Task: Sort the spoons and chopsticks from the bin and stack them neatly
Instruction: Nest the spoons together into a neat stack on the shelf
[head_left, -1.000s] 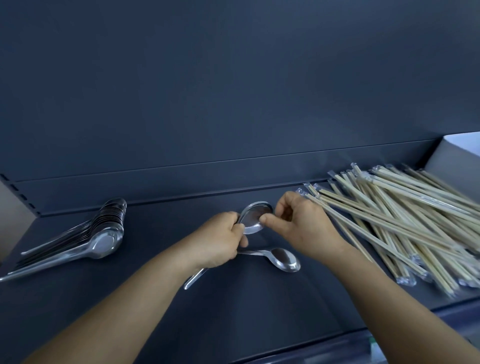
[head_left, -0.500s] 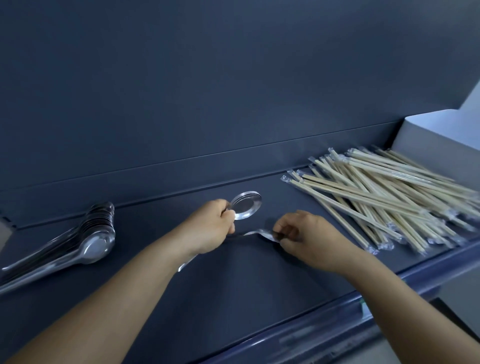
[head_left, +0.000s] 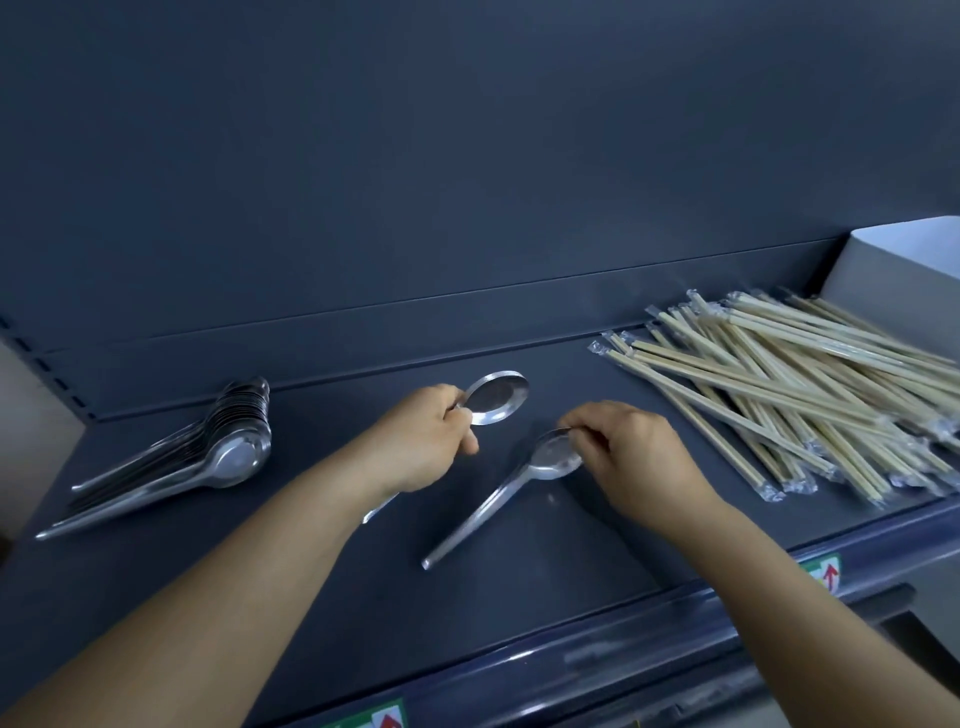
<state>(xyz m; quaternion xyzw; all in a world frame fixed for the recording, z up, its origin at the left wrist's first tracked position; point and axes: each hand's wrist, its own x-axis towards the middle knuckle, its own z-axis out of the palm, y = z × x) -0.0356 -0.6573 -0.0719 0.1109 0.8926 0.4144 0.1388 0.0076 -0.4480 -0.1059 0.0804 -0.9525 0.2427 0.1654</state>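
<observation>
Near the middle of the dark shelf (head_left: 322, 561), in the head view, the left hand (head_left: 426, 441) curls round the handle of a steel spoon (head_left: 496, 397) with its bowl raised toward the back edge, while the right hand (head_left: 631, 457) pinches the bowl rim of a second spoon (head_left: 519, 483) whose handle slants toward the front edge. A nested stack of spoons (head_left: 208, 457) lies toward the left edge, and wrapped chopsticks (head_left: 789, 389) are piled at the right edge beside a pale box (head_left: 893, 265).
</observation>
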